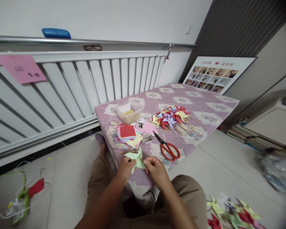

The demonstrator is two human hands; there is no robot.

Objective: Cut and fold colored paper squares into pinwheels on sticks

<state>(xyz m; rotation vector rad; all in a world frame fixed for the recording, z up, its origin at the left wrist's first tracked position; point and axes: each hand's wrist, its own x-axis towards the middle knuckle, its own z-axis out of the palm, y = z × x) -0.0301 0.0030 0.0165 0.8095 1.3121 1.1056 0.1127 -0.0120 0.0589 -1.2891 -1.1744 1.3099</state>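
A light green paper pinwheel (139, 158) is held above the near corner of the cloth-covered table (197, 109). My left hand (127, 166) pinches it from the left, thumb on top. On its right side, my right hand (154, 167) has thumb and forefinger closed at the paper's edge. Just behind the pinwheel lies a thin wooden stick (128, 151). Beyond that is a stack of coloured paper squares, a red square (127, 131) on top. Scissors with red handles (169, 150) lie to the right, beside a small open box (147, 138).
Finished pinwheels on sticks (171, 119) lie heaped further back. A clear plastic tub (130, 112) holds sticks. More pinwheels (233, 213) are at the lower right. A white radiator (114, 76) runs along the wall; a power strip (21, 206) lies on the floor.
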